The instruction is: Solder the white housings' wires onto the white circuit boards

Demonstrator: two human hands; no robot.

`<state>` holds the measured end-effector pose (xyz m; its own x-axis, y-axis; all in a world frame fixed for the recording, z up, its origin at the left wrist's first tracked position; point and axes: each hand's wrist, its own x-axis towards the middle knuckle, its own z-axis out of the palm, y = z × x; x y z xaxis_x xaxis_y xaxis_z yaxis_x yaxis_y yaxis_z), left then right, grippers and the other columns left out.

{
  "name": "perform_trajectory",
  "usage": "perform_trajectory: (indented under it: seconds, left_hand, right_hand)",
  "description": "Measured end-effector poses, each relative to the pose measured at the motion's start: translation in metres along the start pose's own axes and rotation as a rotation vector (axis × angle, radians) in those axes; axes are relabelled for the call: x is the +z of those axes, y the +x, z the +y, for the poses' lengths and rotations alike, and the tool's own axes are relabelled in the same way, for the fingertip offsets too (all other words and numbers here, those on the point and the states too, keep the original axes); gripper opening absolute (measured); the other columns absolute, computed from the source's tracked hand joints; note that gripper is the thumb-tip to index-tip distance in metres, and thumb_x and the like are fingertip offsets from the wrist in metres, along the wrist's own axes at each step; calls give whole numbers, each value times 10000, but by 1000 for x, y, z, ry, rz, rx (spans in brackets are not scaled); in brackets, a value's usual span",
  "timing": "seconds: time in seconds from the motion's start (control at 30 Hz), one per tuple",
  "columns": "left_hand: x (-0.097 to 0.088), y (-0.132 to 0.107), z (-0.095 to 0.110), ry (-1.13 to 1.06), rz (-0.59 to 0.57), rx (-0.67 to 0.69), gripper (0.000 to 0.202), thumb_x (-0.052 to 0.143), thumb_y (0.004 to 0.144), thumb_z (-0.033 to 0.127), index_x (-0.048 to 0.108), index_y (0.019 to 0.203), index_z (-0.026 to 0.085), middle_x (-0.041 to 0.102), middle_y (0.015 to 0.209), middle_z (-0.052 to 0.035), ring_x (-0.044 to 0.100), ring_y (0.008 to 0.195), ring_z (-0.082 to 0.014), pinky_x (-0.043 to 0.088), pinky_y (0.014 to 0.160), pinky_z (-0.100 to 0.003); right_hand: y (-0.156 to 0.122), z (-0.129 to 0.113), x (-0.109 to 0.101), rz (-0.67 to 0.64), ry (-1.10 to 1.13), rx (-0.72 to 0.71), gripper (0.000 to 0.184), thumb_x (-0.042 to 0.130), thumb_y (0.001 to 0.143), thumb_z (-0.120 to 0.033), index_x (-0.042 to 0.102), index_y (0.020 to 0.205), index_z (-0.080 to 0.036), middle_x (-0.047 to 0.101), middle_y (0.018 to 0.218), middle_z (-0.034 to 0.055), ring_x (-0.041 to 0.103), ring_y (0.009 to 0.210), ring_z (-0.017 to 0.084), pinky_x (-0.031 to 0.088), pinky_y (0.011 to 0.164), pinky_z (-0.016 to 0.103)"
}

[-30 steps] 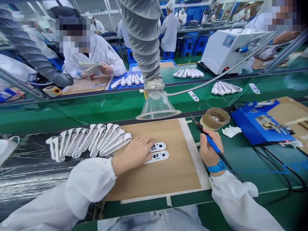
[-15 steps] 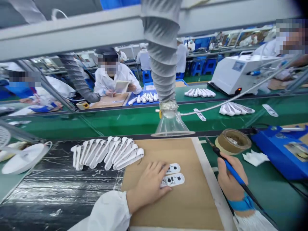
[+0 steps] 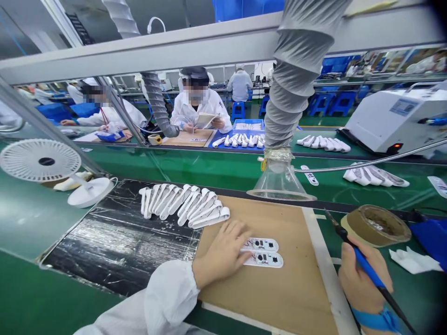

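Observation:
Two white oblong circuit boards (image 3: 267,259) with small black parts and thin wires lie side by side on a brown cardboard sheet (image 3: 293,298). My left hand (image 3: 223,251) lies palm down over their left ends, fingers stretched out and touching them; those ends are partly hidden. Right of the cardboard, my right hand (image 3: 363,274) is closed around a blue-handled soldering iron (image 3: 366,267). Its tip points up and away, apart from the boards. Left of the cardboard's far edge, a row of white looped strap-like pieces (image 3: 181,204) sits on a shiny black mat (image 3: 125,242).
A tape roll (image 3: 377,225) and a crumpled white tissue (image 3: 414,260) lie near my right hand. A clear fume hood (image 3: 281,181) hangs above the far edge. A white fan (image 3: 91,190) stands at left. Across the green belt (image 3: 195,167), a co-worker (image 3: 200,109) holds papers.
The camera view has turned left, so the scene sits further right and more of the fan shows. My left hand has slid slightly left off the boards; the soldering iron stays in my right hand.

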<state>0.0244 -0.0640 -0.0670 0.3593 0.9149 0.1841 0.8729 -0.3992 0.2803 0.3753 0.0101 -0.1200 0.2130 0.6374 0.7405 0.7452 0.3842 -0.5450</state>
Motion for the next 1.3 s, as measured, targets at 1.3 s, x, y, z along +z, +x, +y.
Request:
perform_trajectory:
  seconds: [1.3]
  left_hand:
    - [-28, 0, -130, 352, 84, -218, 375, 532, 1064, 273, 673, 1411, 265, 615, 1576, -176, 468, 1568, -377, 299, 1281, -722]
  right_hand:
    - [1, 10, 19, 19, -26, -167, 376, 599, 1051, -456, 780, 1061, -126, 773, 907, 138, 706, 813, 263, 559, 835, 409]
